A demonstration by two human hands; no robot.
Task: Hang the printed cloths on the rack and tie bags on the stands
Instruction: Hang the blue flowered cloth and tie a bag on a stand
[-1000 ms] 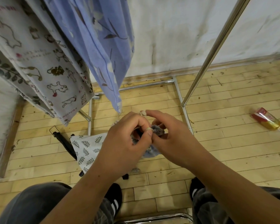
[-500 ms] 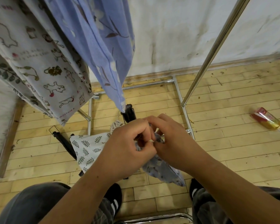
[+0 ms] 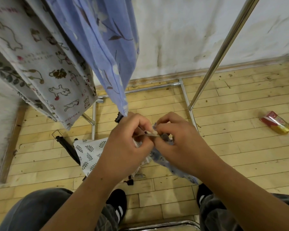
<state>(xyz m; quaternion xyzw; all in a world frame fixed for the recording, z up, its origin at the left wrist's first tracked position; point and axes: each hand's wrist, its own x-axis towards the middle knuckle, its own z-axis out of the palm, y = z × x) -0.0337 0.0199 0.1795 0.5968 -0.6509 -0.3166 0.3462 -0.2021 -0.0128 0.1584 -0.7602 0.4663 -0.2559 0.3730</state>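
Blue printed bag [image 3: 178, 169] is held in mid-air between both hands, above the wooden floor [image 3: 240, 147], just beside the top of the black stand [image 3: 119, 117]. Its body hangs slack below the right hand [image 3: 178, 144].

Fingers [image 3: 141, 121] of both hands are curled. A thin drawstring [image 3: 148, 135] at the bag's mouth is pinched by the left hand [image 3: 125, 144] and by the right hand, fingertips nearly touching. Whether the cord is looped round the stand cannot be told; that spot is covered by the hands.

Handling, judged from the drape:
- Bag is thin, soft and light, with no stiffness. It will collapse and swing if let go.
- Cord is thin and probably slippery; a fingertip pinch is needed, not a full grip.
- Nothing fragile is involved, but the cord can be pulled out of its channel if yanked.
- Stand looks light, so it could be tipped by a hard pull.

Where to take hold:
- The cord ends, close to the knot, one end per hand.
- The gathered mouth, if the bag has to be steadied. The body should be left hanging.

A leaf-print bag [image 3: 88, 152] is seen hanging on another black stand to the left. An animal-print cloth [image 3: 57, 80] and a blue floral cloth [image 3: 103, 47] are hung on the rack [image 3: 223, 47]. A red and yellow packet [image 3: 276, 125] lies on the floor, well apart.
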